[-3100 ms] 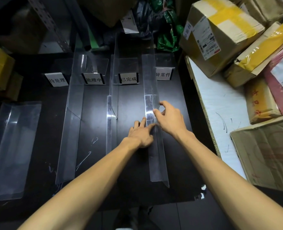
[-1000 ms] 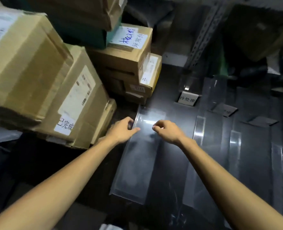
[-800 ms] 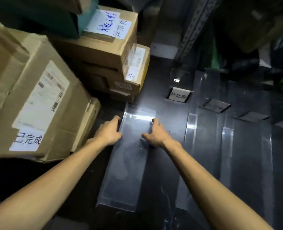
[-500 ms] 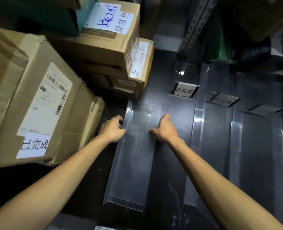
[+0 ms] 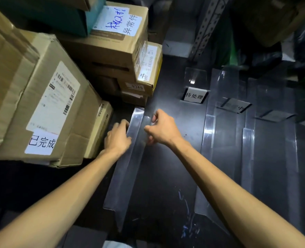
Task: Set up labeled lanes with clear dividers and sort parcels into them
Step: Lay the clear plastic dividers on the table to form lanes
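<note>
A long clear acrylic divider stands tilted on its edge along the left side of the dark table. My left hand grips its left side near the far end, and my right hand grips its right side. A white lane label stands just beyond my right hand. More clear dividers stand upright further right, with other label holders between them.
Cardboard parcels are stacked at the left: a big box with a handwritten white sticker, and smaller boxes behind it that reach the table's left edge. A perforated metal shelf post rises at the back.
The divider lay flat under my hands half a second ago; both hands have now tipped it up on its edge. Three seconds ago I was at a divider further right.
</note>
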`<state>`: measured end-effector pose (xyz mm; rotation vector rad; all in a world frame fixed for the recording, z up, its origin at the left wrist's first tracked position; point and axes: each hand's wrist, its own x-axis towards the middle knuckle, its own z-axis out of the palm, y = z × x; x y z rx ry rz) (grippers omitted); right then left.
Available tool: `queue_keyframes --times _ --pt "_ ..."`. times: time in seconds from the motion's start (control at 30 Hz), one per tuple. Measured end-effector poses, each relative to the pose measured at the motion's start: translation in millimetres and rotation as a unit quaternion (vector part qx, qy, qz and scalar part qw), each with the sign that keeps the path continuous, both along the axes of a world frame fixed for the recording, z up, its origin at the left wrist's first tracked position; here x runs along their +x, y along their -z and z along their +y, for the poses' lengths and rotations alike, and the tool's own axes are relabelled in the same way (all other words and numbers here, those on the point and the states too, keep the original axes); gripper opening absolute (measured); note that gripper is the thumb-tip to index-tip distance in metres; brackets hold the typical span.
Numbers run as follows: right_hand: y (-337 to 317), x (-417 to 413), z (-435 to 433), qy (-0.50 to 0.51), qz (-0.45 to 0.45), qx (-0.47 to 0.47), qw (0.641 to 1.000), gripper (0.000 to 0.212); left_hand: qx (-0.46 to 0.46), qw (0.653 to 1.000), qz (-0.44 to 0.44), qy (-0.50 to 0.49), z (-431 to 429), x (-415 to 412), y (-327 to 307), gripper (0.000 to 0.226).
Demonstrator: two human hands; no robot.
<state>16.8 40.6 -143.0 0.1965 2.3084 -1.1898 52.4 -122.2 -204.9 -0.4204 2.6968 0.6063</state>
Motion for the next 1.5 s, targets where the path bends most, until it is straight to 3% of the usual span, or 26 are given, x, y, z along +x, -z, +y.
queue_keyframes --times 0.17,0.37,0.87,1.1,1.37,1.5 --pt "-14.2 5.2 -26.0 -0.013 0.019 -0.04 0.999 0.022 0.026 0.998 -0.052 0.01 -2.1 0.6 -8.6 0.029" --pt "-20.0 -1.1 -36.4 -0.026 0.017 -0.014 0.999 0.025 0.084 0.992 -0.09 0.028 -10.2 7.6 -18.1 0.026" --pt "-72.2 19.0 -34.5 -0.065 0.06 -0.057 0.994 0.024 0.144 0.987 -0.036 -0.053 -22.7 24.9 -57.4 0.027" --pt "-130.2 53.2 -19.6 -0.014 0.11 -0.099 0.989 0.008 0.152 0.987 0.044 -0.029 -19.3 38.0 -103.9 0.026" --pt "-199.2 101.7 22.7 0.065 0.165 -0.123 0.976 0.025 0.162 0.98 0.11 0.017 13.6 63.2 -173.6 0.026" --pt "-214.6 121.8 66.6 0.128 0.177 -0.133 0.967 0.023 0.182 0.977 0.092 0.06 56.3 68.3 -187.7 0.024"
